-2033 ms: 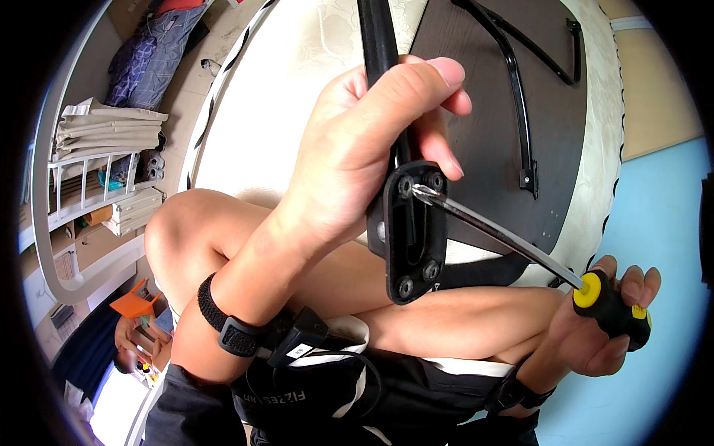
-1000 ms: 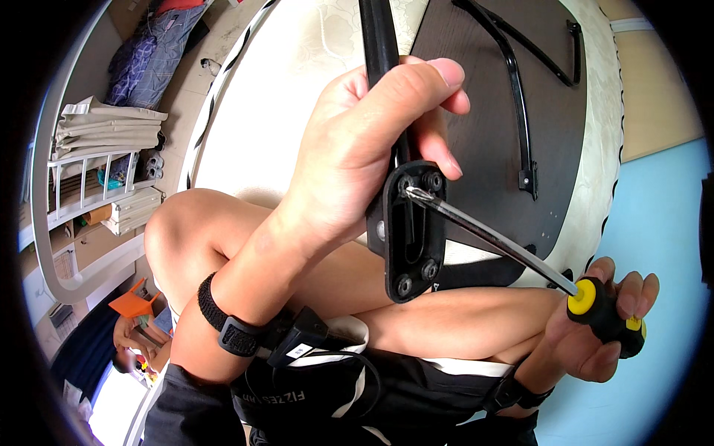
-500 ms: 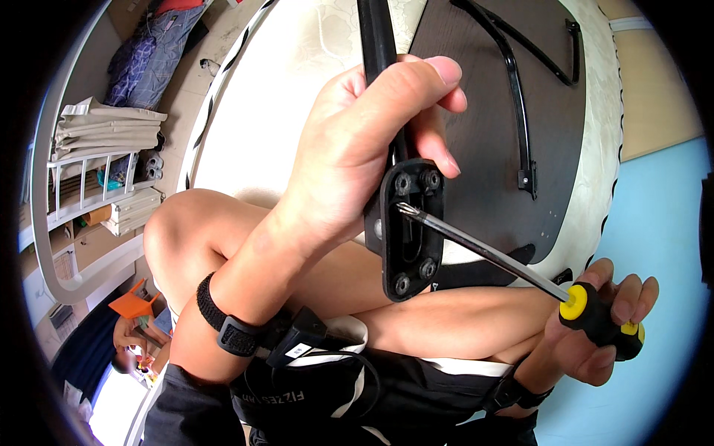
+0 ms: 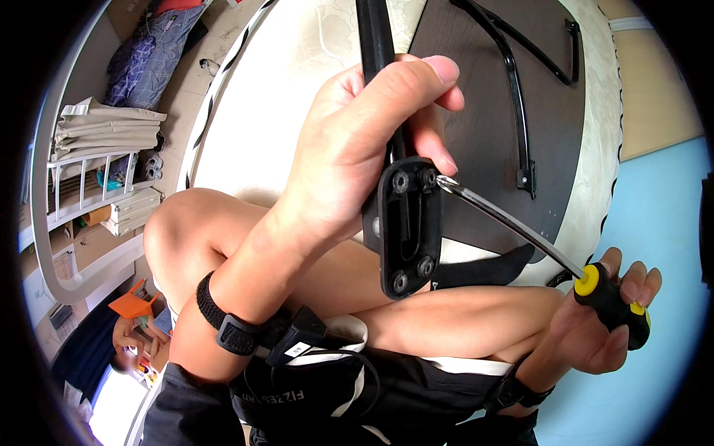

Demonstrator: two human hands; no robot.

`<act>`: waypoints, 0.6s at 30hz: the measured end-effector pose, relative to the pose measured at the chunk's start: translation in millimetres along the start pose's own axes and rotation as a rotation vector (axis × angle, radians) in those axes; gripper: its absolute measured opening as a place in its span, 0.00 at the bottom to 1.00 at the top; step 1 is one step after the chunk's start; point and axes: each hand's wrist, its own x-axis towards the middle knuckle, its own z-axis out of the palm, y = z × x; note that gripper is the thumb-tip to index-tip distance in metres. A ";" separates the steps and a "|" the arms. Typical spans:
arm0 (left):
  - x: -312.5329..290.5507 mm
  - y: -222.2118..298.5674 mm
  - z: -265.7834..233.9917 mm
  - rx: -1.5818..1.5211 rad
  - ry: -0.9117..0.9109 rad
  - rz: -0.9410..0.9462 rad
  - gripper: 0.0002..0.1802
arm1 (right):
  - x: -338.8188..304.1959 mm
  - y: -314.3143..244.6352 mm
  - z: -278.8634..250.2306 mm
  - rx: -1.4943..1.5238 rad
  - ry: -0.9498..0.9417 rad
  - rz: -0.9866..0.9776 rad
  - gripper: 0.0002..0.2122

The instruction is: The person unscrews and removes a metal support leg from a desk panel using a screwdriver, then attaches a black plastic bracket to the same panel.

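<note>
My left hand [image 4: 357, 141] is wrapped round a black metal tube [image 4: 376, 44]. At the tube's lower end sits a black oblong mounting plate [image 4: 410, 223], turned toward me, with screws in its corners and a long slot in the middle. My right hand [image 4: 595, 327] grips a screwdriver by its black and yellow handle [image 4: 613, 306]. The long steel shaft [image 4: 513, 226] slants up and left. Its cross tip is beside the plate's upper right screw [image 4: 428, 177]; whether it touches cannot be made out.
A dark wooden board [image 4: 461, 111] lies on a pale mattress [image 4: 268, 97], with bent black metal legs [image 4: 513, 82] on top. My crossed legs [image 4: 461, 320] are under the plate. A white bed rail [image 4: 97, 178] runs at left. Another person [image 4: 134, 342] is at far lower left.
The screwdriver's tip has moved from near the slot's upper end up and right to the plate's upper right corner. My right hand shifted slightly right; my left hand stays nearly in place.
</note>
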 end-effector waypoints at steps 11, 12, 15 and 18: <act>6.0 -9.1 -9.2 -0.019 -0.034 0.156 0.14 | -6.4 4.9 -8.8 -0.090 0.190 0.033 0.19; 8.9 -12.0 -9.1 0.006 -0.031 0.192 0.13 | -8.2 9.4 -18.0 -0.169 0.288 0.004 0.22; 12.1 -24.2 -3.4 -0.017 -0.078 0.254 0.16 | -3.1 11.0 -22.4 -0.498 0.639 -0.038 0.24; 27.6 -36.9 2.3 -0.200 -0.043 0.198 0.12 | -4.6 7.7 -83.9 -1.386 0.192 -0.391 0.14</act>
